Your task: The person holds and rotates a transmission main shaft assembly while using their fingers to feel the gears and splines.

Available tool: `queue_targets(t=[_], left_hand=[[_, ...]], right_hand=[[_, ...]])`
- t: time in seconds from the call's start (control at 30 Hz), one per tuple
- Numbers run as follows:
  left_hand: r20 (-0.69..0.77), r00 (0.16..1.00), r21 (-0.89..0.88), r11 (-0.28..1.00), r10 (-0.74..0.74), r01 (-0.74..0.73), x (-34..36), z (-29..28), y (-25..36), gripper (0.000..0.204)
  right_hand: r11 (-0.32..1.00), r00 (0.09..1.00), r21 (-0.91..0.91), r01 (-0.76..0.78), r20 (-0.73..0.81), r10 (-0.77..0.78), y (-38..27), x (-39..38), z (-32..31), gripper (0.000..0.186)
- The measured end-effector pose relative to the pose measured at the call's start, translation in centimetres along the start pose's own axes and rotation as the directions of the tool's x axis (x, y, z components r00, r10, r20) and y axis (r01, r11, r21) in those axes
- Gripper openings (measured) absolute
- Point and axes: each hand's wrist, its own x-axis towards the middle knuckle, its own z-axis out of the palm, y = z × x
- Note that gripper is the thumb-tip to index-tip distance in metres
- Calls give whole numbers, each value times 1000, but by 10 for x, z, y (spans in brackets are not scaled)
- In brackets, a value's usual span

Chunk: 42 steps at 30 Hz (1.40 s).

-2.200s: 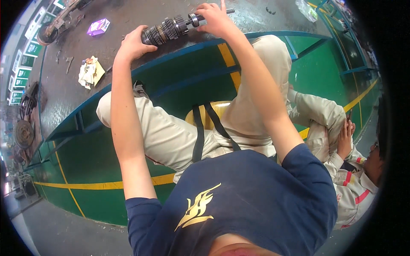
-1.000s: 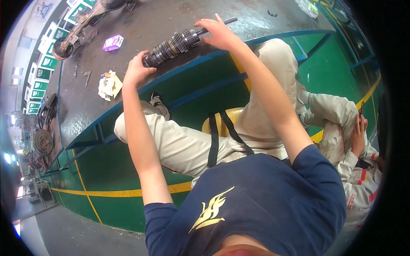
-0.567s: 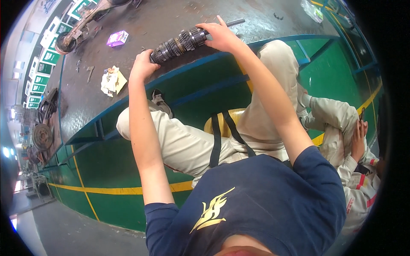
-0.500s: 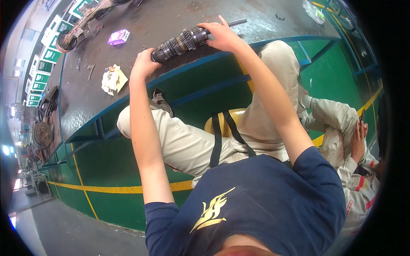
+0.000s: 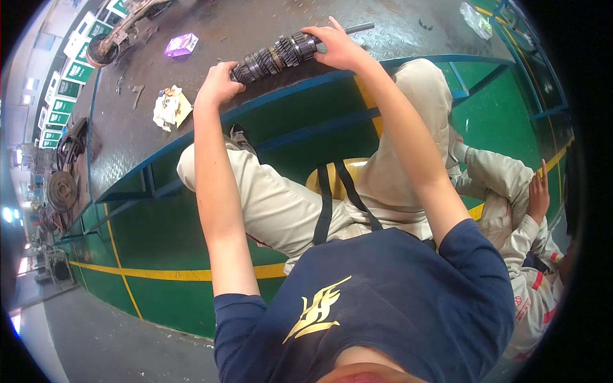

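Observation:
A gear shaft (image 5: pixel 274 59), dark metal with several toothed gears along it, lies along the near edge of the steel workbench (image 5: pixel 211 25). Its left end is in the grip of my left hand (image 5: pixel 219 84). Around the shaft near its right end close the fingers of my right hand (image 5: pixel 335 46), with the index finger raised. The thin bare end of the shaft sticks out to the right past that hand. My palms hide both places where I grip it.
Left on the bench are crumpled paper (image 5: pixel 171 108), a purple box (image 5: pixel 181 45) and a small metal fork-shaped part (image 5: pixel 137 96). A plastic bag (image 5: pixel 476 22) lies far right. A round disc (image 5: pixel 62 191) sits at the left end. Another person (image 5: pixel 511 198) sits close at my right.
The view has shifted slightly. Both hands still grip the gear shaft, and my right hand sits a little higher in the picture. The person at my right has moved a hand slightly.

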Motion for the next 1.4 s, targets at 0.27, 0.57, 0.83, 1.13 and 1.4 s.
queue_targets(t=[0.27,0.57,0.83,1.13,1.4], left_hand=[[-16,1000,-35,999,-11,10,4,2,0,52],[-83,996,76,996,-39,45,1,14,-6,56],[-177,983,30,998,-41,47,-3,26,-6,57],[-189,982,32,999,17,-11,-4,20,-4,51],[-157,987,175,985,38,-10,-2,17,4,46]], right_hand=[[996,999,-87,16,-43,-20,-2,-2,2,63],[1000,1000,-18,21,-10,-21,-12,-5,-9,66],[999,998,20,-38,52,36,-20,-5,-15,65],[999,998,40,-30,59,27,-22,-3,-14,66],[999,1000,-40,3,18,-2,-16,-4,-4,69]])
